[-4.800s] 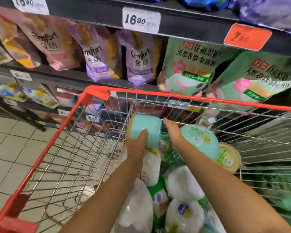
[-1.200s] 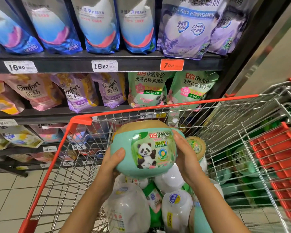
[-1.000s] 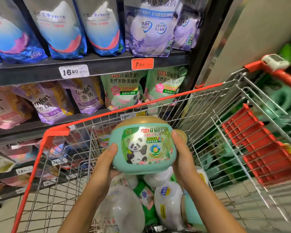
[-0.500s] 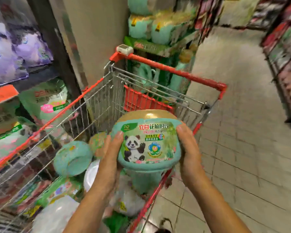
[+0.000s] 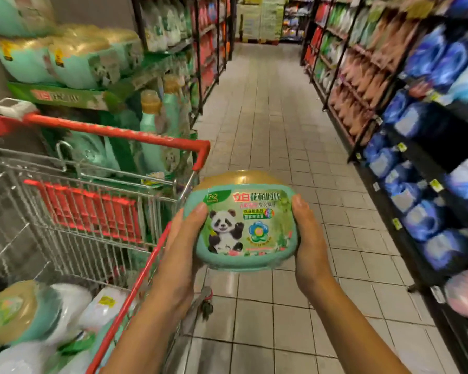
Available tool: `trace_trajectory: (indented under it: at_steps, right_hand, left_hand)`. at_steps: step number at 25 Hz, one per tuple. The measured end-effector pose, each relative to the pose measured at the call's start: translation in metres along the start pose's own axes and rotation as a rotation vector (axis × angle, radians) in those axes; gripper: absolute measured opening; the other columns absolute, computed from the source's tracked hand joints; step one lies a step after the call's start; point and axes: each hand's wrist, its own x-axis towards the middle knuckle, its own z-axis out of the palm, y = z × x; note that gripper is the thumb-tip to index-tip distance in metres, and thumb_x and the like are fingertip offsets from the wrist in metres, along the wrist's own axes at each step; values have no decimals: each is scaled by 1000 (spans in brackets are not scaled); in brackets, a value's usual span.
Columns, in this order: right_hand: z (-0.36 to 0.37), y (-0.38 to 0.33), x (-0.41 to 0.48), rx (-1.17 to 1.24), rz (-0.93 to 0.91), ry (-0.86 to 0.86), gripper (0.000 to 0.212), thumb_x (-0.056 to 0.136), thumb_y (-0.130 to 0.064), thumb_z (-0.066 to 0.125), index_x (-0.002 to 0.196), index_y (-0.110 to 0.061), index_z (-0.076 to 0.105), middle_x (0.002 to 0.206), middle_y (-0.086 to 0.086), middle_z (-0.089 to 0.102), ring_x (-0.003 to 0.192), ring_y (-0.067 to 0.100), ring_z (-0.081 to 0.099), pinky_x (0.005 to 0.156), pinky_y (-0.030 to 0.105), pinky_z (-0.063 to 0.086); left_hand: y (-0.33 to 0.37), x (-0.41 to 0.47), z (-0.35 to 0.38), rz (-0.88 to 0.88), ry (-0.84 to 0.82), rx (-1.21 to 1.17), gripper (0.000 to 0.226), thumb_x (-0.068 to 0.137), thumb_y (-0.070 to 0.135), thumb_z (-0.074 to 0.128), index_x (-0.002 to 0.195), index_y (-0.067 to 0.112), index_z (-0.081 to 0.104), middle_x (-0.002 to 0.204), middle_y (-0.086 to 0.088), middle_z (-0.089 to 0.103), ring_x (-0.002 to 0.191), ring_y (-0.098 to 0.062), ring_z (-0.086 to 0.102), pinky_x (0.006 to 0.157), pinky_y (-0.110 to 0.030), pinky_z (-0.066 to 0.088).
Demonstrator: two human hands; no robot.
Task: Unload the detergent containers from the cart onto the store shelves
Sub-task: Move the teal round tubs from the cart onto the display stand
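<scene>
Upright tub [image 5: 243,225], clasped at its sides in a two-handed grip by left hand [image 5: 179,255] and right hand [image 5: 308,247], hangs just right of the cart [image 5: 114,133]; matching tubs [image 5: 73,63] stand beyond the cart, leftward.

The detergent tub [image 5: 243,225] is mint green with a dull gold lid. Its label is green and carries a black-and-white panda, a blue flower and red characters. The cart [image 5: 114,133] has a red handle and a red rim over silver wire, and its seat flap [image 5: 87,211] is red too. Inside it are white pouches [image 5: 73,300] and a second mint tub [image 5: 16,311] with a gold top. The floor [image 5: 268,130] is pale grey-beige tile in a grid of dark lines. On the right are blue packs [image 5: 430,63], and farther on pinkish packs [image 5: 362,74].
</scene>
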Motion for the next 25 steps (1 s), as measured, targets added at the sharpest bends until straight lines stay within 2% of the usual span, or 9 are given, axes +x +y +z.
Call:
trace_trajectory:
  at_steps: [3, 6, 9, 13, 17, 22, 25]
  right_hand:
    - [-45, -6, 43, -44, -17, 32, 55, 85, -51, 48, 115, -7, 61, 100, 10, 70, 91, 21, 69, 74, 31, 59]
    - [-76, -2, 88, -52, -22, 49, 57, 84, -56, 52, 111, -7, 62, 96, 10, 69, 87, 19, 68, 72, 28, 59]
    - [-91, 10, 141, -52, -22, 55, 61, 80, -59, 51, 110, -7, 62, 95, 8, 69, 88, 20, 68, 74, 31, 58]
    - [-92, 26, 232, -44, -46, 62, 36, 88, -46, 48, 100, -15, 62, 82, -8, 69, 78, 7, 67, 65, 20, 55]
    - [-79, 28, 323, -51, -70, 42, 37, 88, -44, 45, 106, -15, 62, 85, -11, 70, 81, 4, 67, 66, 17, 53]
    - [-58, 33, 417, -30, -8, -15, 42, 86, -46, 46, 103, -12, 63, 89, -1, 70, 83, 12, 67, 70, 24, 57]
    - [-43, 45, 471, -47, 44, -86, 48, 85, -49, 46, 107, -9, 63, 96, 9, 70, 88, 23, 68, 75, 33, 58]
  left_hand:
    - [-19, 40, 47, -38, 10, -32, 78, 65, 62, 65, 132, 22, 55, 121, -8, 68, 113, -29, 65, 100, -56, 46]
    - [-34, 87, 76, -67, 10, -34, 78, 64, 62, 66, 130, 22, 56, 122, -9, 68, 114, -30, 63, 102, -59, 43]
    - [-43, 141, 92, -70, 24, -33, 77, 66, 61, 66, 130, 21, 57, 123, -10, 67, 115, -31, 63, 102, -60, 43]
    - [-40, 231, 102, -52, 36, 6, 78, 65, 63, 66, 129, 19, 58, 122, -10, 68, 113, -30, 64, 101, -59, 45]
    - [-21, 314, 104, -6, 43, 51, 76, 67, 66, 61, 130, 25, 57, 119, -5, 70, 111, -26, 66, 96, -52, 50]
    - [-5, 392, 99, 27, 112, 53, 73, 70, 66, 59, 132, 26, 54, 118, -3, 70, 108, -22, 67, 89, -46, 53]
    - [0, 430, 94, 54, 199, 47, 69, 73, 63, 59, 132, 26, 54, 118, -2, 70, 108, -22, 67, 88, -44, 54]
